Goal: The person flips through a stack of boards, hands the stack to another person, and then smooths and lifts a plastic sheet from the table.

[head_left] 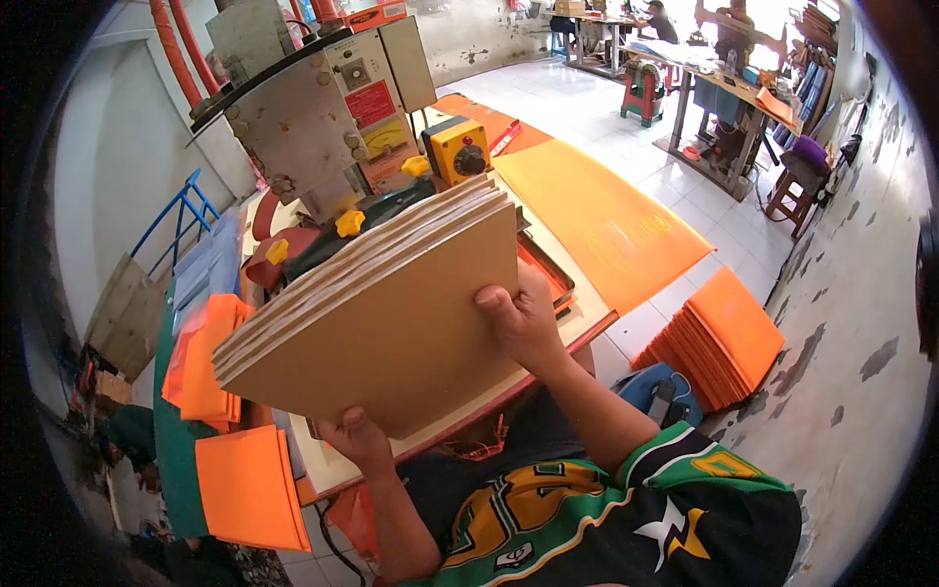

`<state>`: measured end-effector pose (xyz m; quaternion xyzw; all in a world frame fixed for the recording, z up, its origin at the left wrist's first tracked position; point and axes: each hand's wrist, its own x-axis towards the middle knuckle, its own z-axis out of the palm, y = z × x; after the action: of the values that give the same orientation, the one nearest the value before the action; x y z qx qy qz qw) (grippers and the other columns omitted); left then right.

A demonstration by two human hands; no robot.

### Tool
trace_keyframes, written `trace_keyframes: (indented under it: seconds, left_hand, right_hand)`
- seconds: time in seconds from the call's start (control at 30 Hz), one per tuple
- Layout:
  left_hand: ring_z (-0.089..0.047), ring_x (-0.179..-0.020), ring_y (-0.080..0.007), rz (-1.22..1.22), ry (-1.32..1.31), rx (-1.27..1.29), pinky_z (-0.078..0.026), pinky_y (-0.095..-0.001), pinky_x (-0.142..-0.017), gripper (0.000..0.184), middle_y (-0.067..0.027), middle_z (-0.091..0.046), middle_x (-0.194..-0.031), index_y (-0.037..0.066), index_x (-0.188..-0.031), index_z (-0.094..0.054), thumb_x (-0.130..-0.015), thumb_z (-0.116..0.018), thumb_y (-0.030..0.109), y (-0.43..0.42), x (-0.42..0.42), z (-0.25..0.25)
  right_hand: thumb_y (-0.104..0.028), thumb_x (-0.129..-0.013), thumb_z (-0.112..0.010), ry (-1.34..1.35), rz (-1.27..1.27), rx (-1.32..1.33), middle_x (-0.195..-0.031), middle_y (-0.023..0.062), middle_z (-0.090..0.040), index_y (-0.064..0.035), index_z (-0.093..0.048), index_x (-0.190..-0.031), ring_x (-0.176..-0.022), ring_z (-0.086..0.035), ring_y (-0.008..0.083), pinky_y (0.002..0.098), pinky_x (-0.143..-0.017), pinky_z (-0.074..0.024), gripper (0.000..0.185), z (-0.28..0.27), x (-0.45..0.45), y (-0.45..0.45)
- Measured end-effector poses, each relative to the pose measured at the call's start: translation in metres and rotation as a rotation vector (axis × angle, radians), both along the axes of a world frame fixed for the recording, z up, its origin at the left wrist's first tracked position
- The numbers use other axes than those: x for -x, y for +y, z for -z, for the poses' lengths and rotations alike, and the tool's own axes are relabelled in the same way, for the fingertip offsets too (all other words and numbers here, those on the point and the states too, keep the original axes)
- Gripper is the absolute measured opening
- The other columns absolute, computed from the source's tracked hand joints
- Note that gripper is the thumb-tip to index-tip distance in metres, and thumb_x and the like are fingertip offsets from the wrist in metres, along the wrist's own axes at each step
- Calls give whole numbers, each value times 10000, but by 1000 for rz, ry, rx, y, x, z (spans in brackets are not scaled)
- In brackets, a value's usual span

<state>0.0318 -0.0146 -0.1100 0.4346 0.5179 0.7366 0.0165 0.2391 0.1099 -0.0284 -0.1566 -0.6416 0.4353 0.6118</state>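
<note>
Several flat brown boards (391,313) are gripped as one stack between my two hands, tilted up above the machine's table. My left hand (360,440) closes on the lower near edge, thumb on the front face. Higher up, my right hand (523,318) grasps the right edge, its thumb pressed on the front board; its other fingers are behind the stack. Behind the boards stands a press machine (293,122) with yellow star knobs (349,223). A yellow control box (457,150) with a dark knob sits beside it. The boards hide part of the cream table (430,440).
Orange sheets (602,220) cover the surface to the right. A tall stack of orange folders (719,338) stands lower right. More orange folders (252,484) lie at the left on a green surface (176,470). Other people sit at far workbenches (719,73).
</note>
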Motion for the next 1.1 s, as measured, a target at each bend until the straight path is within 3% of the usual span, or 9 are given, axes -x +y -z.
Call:
trace_keyframes:
  seconds: [0.17,0.33,0.5,0.67,0.77,0.83,1.0,1.07,1.1]
  left_hand:
    - [-487,-770,-126,-113,18,-50,-402,-288,-729,533,-16,-505,-807,16,-811,-509,-829,-554,547,3,12,24]
    - [-493,-771,-94,82,-251,17,-414,-251,-712,334,-11,-531,-842,9,-876,-523,-889,-545,342,-7,-4,2]
    - [-515,-769,-89,43,-15,-113,-425,-235,-683,367,-16,-551,-843,-12,-882,-543,-867,-587,352,-2,-10,-15]
    - [-531,-783,-109,10,8,-77,-436,-262,-708,406,-28,-566,-834,-17,-877,-557,-846,-611,383,-2,-20,-25]
    - [-539,-790,-124,149,-122,-85,-439,-277,-716,366,-29,-572,-837,-14,-895,-556,-855,-595,348,-2,-9,-7]
    - [-525,-806,-128,3,-83,-39,-429,-277,-743,292,-28,-557,-851,-16,-906,-546,-858,-565,271,-3,-11,-8]
    - [-489,-836,-127,100,-197,-62,-399,-279,-796,226,-31,-519,-880,-11,-914,-530,-852,-521,206,1,6,15]
    - [-556,-679,-141,19,-214,-177,-501,-249,-602,41,-33,-533,-713,15,-816,-523,-790,-496,-1,5,4,14]
    - [-556,-679,-141,30,-213,-175,-501,-249,-602,41,-33,-533,-713,15,-816,-523,-790,-496,-1,5,2,11]
  right_hand:
    - [-448,-845,-587,26,42,-23,-885,72,-616,31,-539,-1072,-810,-553,113,271,-713,-452,533,0,2,-2]
    - [-459,-845,-567,5,103,8,-847,82,-610,30,-564,-982,-795,-560,134,281,-710,-446,507,7,4,0]
    - [-483,-859,-532,44,191,-62,-790,79,-580,35,-567,-880,-756,-545,147,298,-680,-434,519,16,11,5]
    - [-506,-854,-530,-10,182,-46,-771,64,-570,32,-567,-875,-738,-537,139,288,-665,-431,539,20,5,6]
    - [-528,-838,-545,-47,176,-16,-776,60,-580,32,-572,-889,-742,-543,138,281,-668,-435,563,18,2,5]
    - [-530,-831,-555,-33,190,-18,-784,61,-589,32,-575,-898,-751,-550,138,279,-674,-439,566,13,3,2]
    - [-477,-841,-574,41,88,-57,-900,90,-609,40,-569,-976,-843,-559,139,272,-738,-442,534,7,4,1]
    - [-476,-842,-575,22,76,-40,-935,96,-603,44,-559,-1013,-861,-554,139,270,-748,-440,548,8,2,2]
    - [-472,-839,-581,36,58,-32,-941,95,-603,46,-557,-1023,-864,-553,136,271,-749,-441,550,7,2,2]
